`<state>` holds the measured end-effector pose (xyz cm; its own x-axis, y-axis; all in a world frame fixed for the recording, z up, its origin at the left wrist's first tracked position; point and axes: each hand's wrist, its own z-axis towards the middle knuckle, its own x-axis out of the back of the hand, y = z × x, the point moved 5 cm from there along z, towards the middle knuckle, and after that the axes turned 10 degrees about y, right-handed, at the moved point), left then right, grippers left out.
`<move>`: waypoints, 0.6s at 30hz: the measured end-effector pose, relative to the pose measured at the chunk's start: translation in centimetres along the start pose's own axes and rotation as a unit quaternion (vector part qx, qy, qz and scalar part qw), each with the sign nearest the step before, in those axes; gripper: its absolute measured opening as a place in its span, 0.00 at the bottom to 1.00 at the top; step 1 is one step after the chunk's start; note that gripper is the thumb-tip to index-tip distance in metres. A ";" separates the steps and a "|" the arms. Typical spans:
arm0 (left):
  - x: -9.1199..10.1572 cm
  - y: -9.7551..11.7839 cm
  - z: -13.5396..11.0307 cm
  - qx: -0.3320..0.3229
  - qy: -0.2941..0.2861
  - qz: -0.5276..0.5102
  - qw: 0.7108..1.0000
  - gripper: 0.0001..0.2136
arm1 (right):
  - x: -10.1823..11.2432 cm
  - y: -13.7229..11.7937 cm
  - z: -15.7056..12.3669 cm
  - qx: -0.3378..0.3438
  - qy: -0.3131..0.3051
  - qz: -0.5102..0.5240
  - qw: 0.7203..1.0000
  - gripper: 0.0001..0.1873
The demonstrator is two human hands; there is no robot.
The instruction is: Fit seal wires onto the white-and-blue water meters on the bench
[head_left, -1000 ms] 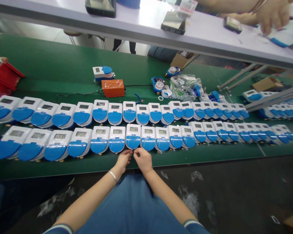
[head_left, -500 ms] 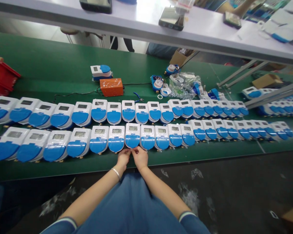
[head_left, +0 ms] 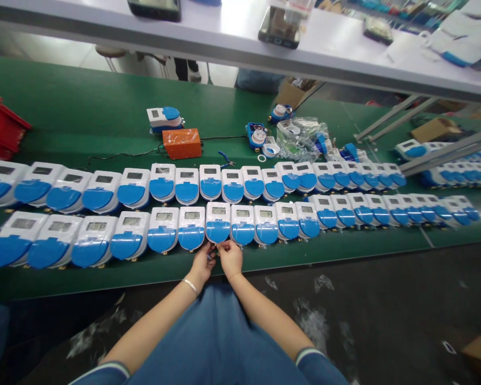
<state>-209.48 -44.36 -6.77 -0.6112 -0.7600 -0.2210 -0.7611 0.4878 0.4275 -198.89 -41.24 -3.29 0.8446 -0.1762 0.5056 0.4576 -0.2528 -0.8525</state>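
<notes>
Two long rows of white meters with blue lids lie on a green bench [head_left: 84, 112]. My left hand [head_left: 203, 262] and my right hand [head_left: 230, 258] meet at the near edge of one front-row meter [head_left: 218, 222]. Both hands are pinched together just under its blue lid, on something too small to make out. A thin bracelet sits on my left wrist.
An orange box [head_left: 181, 143] with a cable and a lone meter [head_left: 163, 117] lie behind the rows. Opened meters and a plastic bag [head_left: 302, 140] sit at back right. A red crate [head_left: 0, 133] is at far left. A white shelf [head_left: 224, 37] with dark devices runs overhead.
My hands have crept slightly forward to the meter's lower edge and stay pinched together. The other person's hand at the top right has left the view.
</notes>
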 end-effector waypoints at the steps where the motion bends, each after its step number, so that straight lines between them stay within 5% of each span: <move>1: 0.1 0.1 0.0 0.004 0.006 -0.018 1.000 0.09 | -0.1 0.1 0.0 -0.007 -0.004 -0.001 1.000 0.09; 8: 0.6 -0.5 -0.1 0.049 0.027 0.004 0.998 0.06 | -0.4 0.7 0.1 -0.022 -0.015 0.006 1.000 0.09; 14: 1.4 -1.6 -2.5 0.137 -0.008 0.047 0.989 0.07 | -2.6 2.3 0.0 -0.131 -0.091 0.058 0.985 0.07; 18: 2.4 -0.8 -3.5 0.145 -0.023 0.070 0.987 0.07 | -1.7 3.8 -0.1 -0.209 -0.154 0.055 0.964 0.03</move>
<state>-209.60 -48.05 -4.58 -0.7188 -0.6592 -0.2207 -0.6946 0.6937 0.1903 -198.60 -41.98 -7.33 0.9535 0.0516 0.2968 0.2633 -0.6214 -0.7379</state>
